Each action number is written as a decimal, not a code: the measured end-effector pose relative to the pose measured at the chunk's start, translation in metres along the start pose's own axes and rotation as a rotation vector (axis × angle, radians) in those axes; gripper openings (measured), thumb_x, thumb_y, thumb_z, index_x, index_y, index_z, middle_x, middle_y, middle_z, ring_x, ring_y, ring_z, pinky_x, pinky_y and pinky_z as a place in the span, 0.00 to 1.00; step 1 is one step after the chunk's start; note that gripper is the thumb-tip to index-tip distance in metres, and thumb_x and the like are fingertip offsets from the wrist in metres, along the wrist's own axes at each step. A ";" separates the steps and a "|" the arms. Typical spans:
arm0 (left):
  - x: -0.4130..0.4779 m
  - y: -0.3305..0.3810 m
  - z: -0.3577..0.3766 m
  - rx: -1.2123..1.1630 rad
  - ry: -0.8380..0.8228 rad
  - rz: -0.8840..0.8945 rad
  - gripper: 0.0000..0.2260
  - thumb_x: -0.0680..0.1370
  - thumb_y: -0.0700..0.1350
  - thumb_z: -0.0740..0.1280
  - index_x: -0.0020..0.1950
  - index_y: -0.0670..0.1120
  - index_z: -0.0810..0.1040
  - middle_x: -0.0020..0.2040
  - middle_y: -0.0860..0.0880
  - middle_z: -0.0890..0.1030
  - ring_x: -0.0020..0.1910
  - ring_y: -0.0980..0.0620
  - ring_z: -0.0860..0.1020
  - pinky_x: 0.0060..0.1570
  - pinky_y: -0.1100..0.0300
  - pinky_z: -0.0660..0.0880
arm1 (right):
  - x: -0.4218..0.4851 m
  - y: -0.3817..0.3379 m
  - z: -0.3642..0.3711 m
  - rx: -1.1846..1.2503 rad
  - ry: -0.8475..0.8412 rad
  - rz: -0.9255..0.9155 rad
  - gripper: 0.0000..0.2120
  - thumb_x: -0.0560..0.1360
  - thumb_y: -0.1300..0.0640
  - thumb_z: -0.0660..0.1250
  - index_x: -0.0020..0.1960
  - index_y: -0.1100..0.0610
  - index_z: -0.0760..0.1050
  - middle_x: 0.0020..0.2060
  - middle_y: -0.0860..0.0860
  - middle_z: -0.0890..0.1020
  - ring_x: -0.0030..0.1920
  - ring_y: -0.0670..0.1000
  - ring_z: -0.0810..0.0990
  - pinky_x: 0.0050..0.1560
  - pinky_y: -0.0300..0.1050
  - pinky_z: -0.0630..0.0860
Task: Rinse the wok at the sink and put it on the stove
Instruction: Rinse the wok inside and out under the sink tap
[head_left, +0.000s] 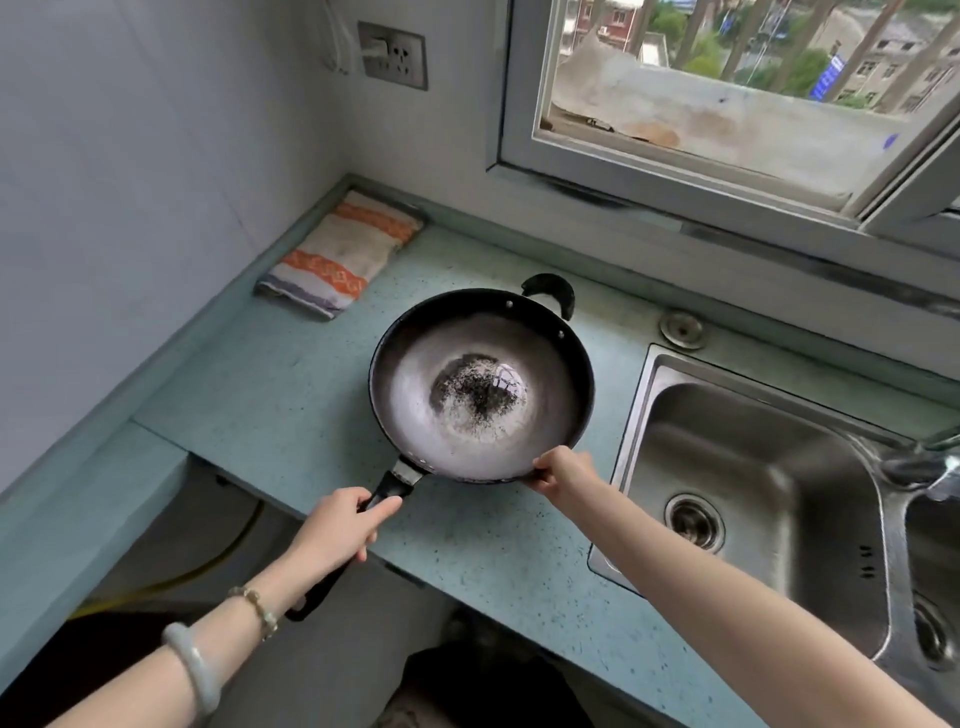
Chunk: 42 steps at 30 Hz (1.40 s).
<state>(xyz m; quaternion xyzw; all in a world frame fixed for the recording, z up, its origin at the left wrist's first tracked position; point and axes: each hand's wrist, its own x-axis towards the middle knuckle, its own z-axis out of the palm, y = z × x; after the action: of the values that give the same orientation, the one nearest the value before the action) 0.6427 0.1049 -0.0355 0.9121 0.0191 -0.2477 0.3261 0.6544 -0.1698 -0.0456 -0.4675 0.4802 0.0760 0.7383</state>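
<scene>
A black wok (415, 364) with a grey worn inside and dark specks at its bottom sits over the blue counter (270, 395), left of the sink. My left hand (337, 525) grips its long black handle at the near side. My right hand (563, 470) pinches the wok's near right rim. A small loop handle sticks out at the wok's far side. The steel sink (753, 467) lies to the right, with a round drain in its basin. No stove is in view.
A folded striped cloth (340, 252) lies in the far left corner of the counter. A faucet (919, 457) shows at the right edge above a second basin. A window sill runs behind the counter. A yellow hose hangs in the gap under the counter at the left.
</scene>
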 end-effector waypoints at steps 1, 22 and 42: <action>0.003 -0.002 -0.001 -0.029 -0.035 -0.012 0.19 0.76 0.56 0.66 0.33 0.44 0.70 0.24 0.50 0.78 0.22 0.54 0.77 0.32 0.61 0.70 | 0.001 0.000 -0.003 -0.020 -0.021 0.013 0.16 0.71 0.78 0.56 0.56 0.68 0.65 0.51 0.64 0.74 0.52 0.64 0.78 0.48 0.59 0.79; 0.086 0.054 -0.121 0.342 0.183 0.367 0.18 0.77 0.56 0.63 0.62 0.48 0.74 0.66 0.46 0.72 0.69 0.47 0.66 0.68 0.47 0.64 | -0.063 -0.015 -0.004 -0.604 0.041 -0.657 0.14 0.72 0.58 0.68 0.56 0.56 0.69 0.53 0.53 0.70 0.52 0.49 0.71 0.43 0.36 0.69; 0.179 0.103 -0.135 0.441 -0.144 1.035 0.22 0.75 0.47 0.70 0.67 0.41 0.72 0.64 0.44 0.75 0.64 0.46 0.72 0.65 0.58 0.64 | -0.105 0.035 0.070 -0.688 0.210 -0.466 0.19 0.70 0.57 0.68 0.60 0.55 0.69 0.51 0.53 0.76 0.51 0.51 0.77 0.51 0.47 0.76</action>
<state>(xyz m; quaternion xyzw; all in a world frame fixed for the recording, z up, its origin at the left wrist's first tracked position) 0.8794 0.0826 0.0314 0.8298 -0.5051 -0.1155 0.2071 0.6239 -0.0617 0.0217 -0.7877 0.3810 0.0148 0.4839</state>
